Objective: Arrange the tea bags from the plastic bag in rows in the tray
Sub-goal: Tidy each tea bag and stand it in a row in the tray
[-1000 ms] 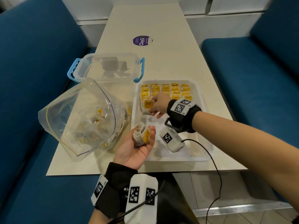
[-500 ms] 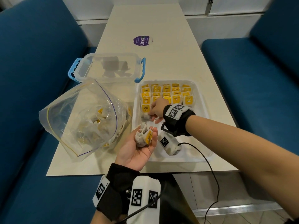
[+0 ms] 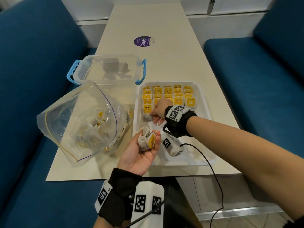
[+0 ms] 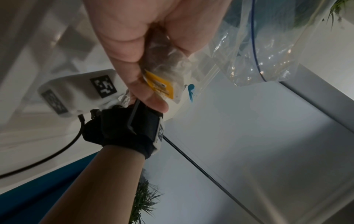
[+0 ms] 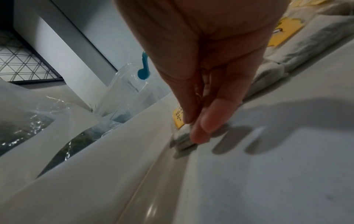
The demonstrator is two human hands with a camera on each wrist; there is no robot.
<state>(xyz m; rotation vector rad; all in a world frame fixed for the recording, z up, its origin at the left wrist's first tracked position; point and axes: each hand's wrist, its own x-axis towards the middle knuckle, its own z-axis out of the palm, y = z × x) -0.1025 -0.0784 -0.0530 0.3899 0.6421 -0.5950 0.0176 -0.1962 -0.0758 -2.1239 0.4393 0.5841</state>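
White tray [image 3: 205, 102] as landmark, right hand [image 3: 160, 108] reached palm-down into its left side, fingertips [image 5: 201, 133] pinching a tea bag [image 3: 146, 112] there, left hand [image 3: 141, 152] palm-up at its near-left edge, cupping bunched tea bags [image 3: 146, 141].

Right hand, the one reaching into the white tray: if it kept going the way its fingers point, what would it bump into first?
The right hand already touches the RELAX tea bag. Past that bag, it would probably meet the tray's left wall, though depth is hard to judge.
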